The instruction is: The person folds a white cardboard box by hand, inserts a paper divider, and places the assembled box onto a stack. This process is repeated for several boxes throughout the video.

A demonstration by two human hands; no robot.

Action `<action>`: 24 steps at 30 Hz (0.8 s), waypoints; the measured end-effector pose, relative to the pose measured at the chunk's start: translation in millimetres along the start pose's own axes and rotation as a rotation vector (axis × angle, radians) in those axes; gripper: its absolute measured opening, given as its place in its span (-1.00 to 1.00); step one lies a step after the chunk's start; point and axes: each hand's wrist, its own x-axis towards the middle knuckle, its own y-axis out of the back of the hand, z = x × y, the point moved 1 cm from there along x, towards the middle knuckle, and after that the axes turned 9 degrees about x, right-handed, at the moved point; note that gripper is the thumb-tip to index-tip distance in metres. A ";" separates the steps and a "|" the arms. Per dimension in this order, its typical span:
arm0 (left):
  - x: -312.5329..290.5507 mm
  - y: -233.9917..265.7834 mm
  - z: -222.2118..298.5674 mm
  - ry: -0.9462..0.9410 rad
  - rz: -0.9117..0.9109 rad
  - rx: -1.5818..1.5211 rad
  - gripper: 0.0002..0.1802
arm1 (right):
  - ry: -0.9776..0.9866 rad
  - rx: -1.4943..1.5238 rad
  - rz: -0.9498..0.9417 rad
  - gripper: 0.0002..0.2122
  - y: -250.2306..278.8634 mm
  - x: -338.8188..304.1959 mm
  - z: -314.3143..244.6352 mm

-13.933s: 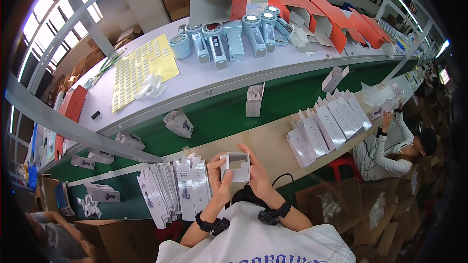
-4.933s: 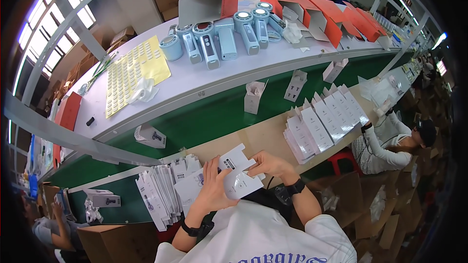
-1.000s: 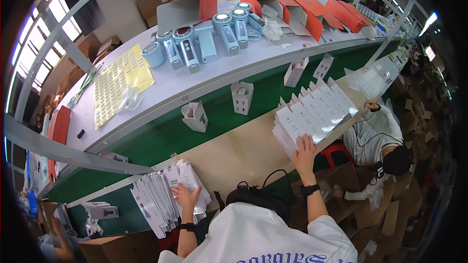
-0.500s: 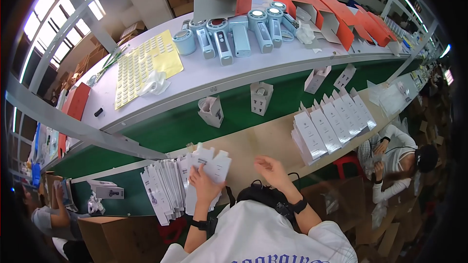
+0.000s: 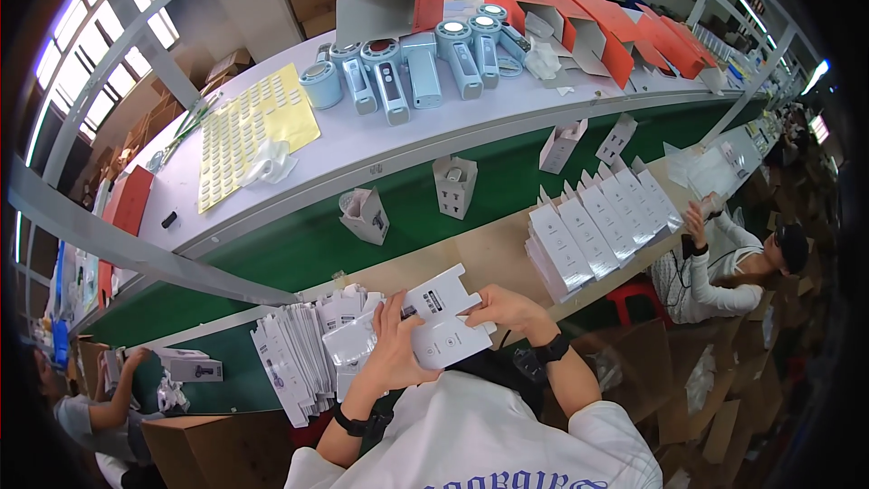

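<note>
Between my two hands is a white printed carton (image 5: 453, 341), partly spread so that two of its panels and some end flaps show. My left hand (image 5: 395, 344) is closed on its left side, thumb on top. My right hand (image 5: 509, 310) pinches the carton's right end near the flaps. Just left of my left hand, a row of flattened white cartons (image 5: 294, 362) leans together on the bench, with more loose ones (image 5: 348, 303) lying behind. To the right stands a row of white cartons (image 5: 593, 226) with raised flaps.
Blue handheld devices (image 5: 391, 81), a yellow sticker sheet (image 5: 258, 131) and red boxes (image 5: 579, 23) lie on the raised white shelf. Open white boxes (image 5: 454, 188) stand below its edge. A co-worker (image 5: 724, 258) sits at right, another (image 5: 109, 407) at left. A brown carton (image 5: 213, 448) stands lower left.
My right hand has moved left, from open above the bench to gripping the carton. The carton has come right from the stack and been spread. The right co-worker's hands have risen toward the bench.
</note>
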 end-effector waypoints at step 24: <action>14.4 -49.2 9.5 0.290 0.557 0.220 -0.20 | 0.776 0.027 0.281 -0.32 -77.1 8.9 39.4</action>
